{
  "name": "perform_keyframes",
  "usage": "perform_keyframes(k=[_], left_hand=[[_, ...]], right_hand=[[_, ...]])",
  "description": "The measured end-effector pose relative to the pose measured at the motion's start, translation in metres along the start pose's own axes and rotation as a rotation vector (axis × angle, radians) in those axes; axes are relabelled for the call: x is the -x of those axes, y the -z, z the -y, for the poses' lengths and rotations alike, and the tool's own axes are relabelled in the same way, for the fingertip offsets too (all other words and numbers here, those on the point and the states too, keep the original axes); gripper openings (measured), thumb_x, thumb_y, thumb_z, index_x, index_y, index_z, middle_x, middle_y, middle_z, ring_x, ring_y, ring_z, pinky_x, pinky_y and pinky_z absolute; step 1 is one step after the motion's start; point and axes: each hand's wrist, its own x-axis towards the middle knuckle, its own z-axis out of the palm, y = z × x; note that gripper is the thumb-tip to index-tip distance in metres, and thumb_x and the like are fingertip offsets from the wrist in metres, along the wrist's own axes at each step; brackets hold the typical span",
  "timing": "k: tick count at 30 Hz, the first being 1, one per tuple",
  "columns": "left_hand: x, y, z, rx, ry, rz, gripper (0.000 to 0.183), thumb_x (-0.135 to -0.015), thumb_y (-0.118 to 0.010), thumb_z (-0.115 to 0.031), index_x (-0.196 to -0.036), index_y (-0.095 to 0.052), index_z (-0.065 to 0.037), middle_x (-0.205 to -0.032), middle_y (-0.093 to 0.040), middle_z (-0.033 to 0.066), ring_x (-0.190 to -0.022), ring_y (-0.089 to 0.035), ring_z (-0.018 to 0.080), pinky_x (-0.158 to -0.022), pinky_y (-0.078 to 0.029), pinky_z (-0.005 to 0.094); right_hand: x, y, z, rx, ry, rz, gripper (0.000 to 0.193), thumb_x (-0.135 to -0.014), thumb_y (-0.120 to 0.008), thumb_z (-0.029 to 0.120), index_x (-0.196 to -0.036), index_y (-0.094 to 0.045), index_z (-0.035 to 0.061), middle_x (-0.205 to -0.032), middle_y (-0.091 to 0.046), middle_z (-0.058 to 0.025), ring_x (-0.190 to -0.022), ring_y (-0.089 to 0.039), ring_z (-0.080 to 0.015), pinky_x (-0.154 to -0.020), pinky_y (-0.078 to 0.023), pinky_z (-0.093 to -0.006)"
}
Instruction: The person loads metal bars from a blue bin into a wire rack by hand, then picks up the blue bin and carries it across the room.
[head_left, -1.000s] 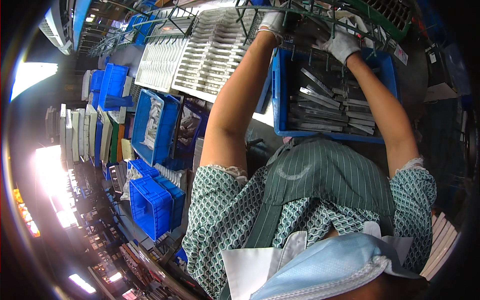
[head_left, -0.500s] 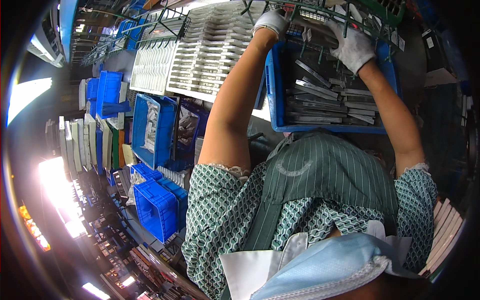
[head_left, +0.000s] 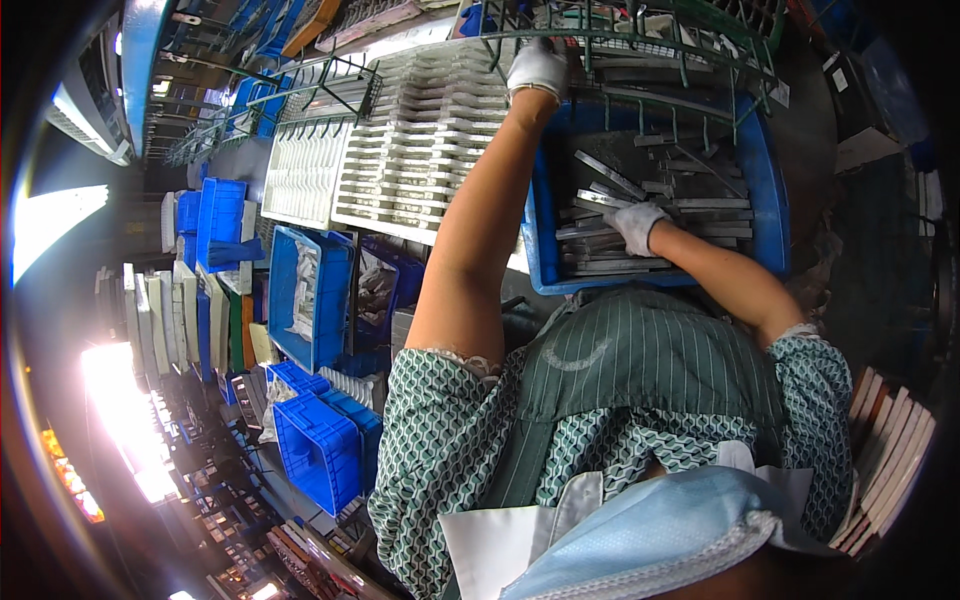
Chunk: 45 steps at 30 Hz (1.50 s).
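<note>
In a white glove, my right hand is down among flat metal bars in a blue bin in front of me. Its fingers close at the end of one metal bar; several more lie loosely heaped around it. Farther off, my gloved left hand is raised at the left part of a green wire rack. Those fingers are curled together, and what they hold is hidden at the top of the glove. The rack stands across the far side of the bin, with dark metal pieces lying in it.
White ribbed trays lie left of my left forearm. Blue crates stand farther left, beside a row of upright boards. An open dark box is at the far right, and stacked boards stand near my right elbow.
My right hand has come down from the wire rack into the blue bin, onto the metal bars. My left hand remains at the rack. The view has shifted slightly.
</note>
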Motion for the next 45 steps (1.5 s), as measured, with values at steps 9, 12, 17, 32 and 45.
perform_keyframes(k=[9, 12, 17, 32, 45], left_hand=[[0.01, 0.003, -0.005, -0.111, 0.085, 0.177, 0.048, -0.085, -0.035, -0.042, -0.092, -0.061, -0.002, -0.094, -0.058, 0.0231, -0.094, -0.054, 0.0359, -0.082, -0.042, 0.0415], [0.005, -0.009, -0.01, -0.097, 0.092, 0.183, 0.049, -0.084, -0.035, -0.043, -0.094, -0.061, -0.003, -0.098, -0.057, 0.0228, -0.095, -0.054, 0.0356, -0.083, -0.042, 0.0412], [-0.003, -0.021, -0.022, -0.053, 0.091, 0.287, 0.049, -0.084, -0.036, -0.044, -0.1, -0.059, -0.004, -0.099, -0.057, 0.0223, -0.096, -0.054, 0.0349, -0.084, -0.042, 0.0408], [0.017, -0.035, -0.091, -0.228, -0.251, 0.497, 0.032, -0.086, -0.039, -0.023, -0.111, -0.051, -0.008, -0.099, -0.058, 0.0166, -0.093, -0.056, 0.0302, -0.075, -0.045, 0.0401], [-0.015, -0.021, -0.055, 0.203, -0.152, 0.272, 0.026, -0.083, -0.044, -0.023, -0.095, -0.059, -0.004, -0.082, -0.063, 0.0106, -0.071, -0.059, 0.0227, -0.06, -0.046, 0.0349]], right_hand=[[0.093, 0.108, -0.012, -0.059, 0.337, -0.822, 0.028, -0.085, -0.042, 0.021, -0.109, -0.054, 0.012, -0.083, -0.059, -0.0107, -0.072, -0.056, -0.0227, -0.063, -0.046, -0.033], [0.09, 0.139, -0.072, -0.01, 0.176, -1.254, 0.028, -0.085, -0.043, 0.023, -0.106, -0.055, 0.0089, -0.097, -0.059, -0.0117, -0.08, -0.056, -0.0262, -0.073, -0.044, -0.0331], [0.047, 0.13, -0.137, -0.004, -0.21, -0.902, 0.029, -0.083, -0.048, 0.027, -0.106, -0.055, 0.0117, -0.103, -0.055, -0.0136, -0.091, -0.053, -0.0301, -0.082, -0.041, -0.0378], [0.053, 0.104, -0.135, 0.065, -0.16, -0.988, 0.038, -0.085, -0.046, 0.031, -0.114, -0.049, 0.0066, -0.11, -0.049, -0.0163, -0.104, -0.044, -0.0321, -0.091, -0.033, -0.0396], [0.026, 0.126, -0.133, -0.395, 0.047, -0.877, 0.073, -0.061, -0.074, 0.026, -0.12, -0.04, 0.0016, -0.111, -0.053, -0.0156, -0.102, -0.051, -0.0265, -0.087, -0.041, -0.0348]])
